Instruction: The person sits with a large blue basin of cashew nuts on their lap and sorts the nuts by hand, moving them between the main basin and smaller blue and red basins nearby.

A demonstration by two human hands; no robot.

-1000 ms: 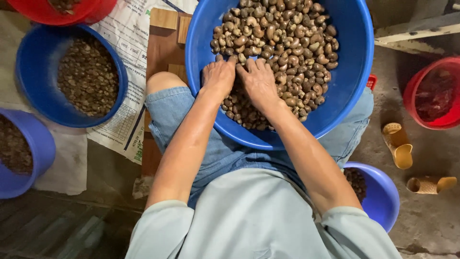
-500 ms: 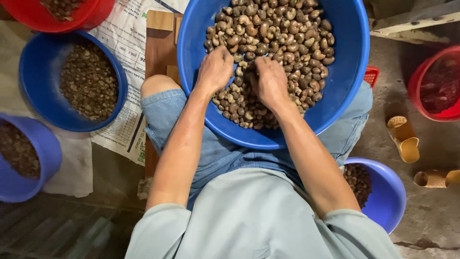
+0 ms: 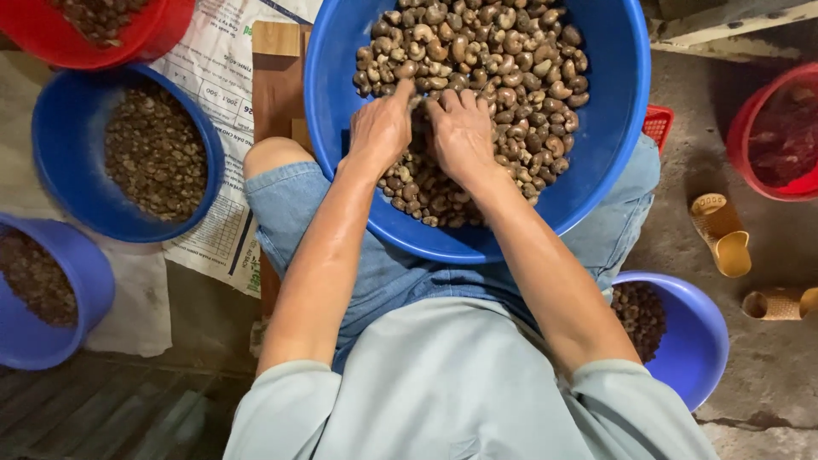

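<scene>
Round red plastic basin (image 3: 780, 136) placed at right, tan plastic sandals (image 3: 722, 232) laid on grey concrete floor (image 3: 767, 375), printed newspaper sheet (image 3: 213, 77) spread at left

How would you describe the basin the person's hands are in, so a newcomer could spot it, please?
Start at the seated person's lap: the big blue basin rests there, with left hand and right hand on its nuts. It is the largest and the only one off the floor.

Your two bare forearms reach forward side by side, your left hand (image 3: 381, 129) and right hand (image 3: 461, 132) lying palm-down, nearly touching, fingers extended and loosely spread.
</scene>
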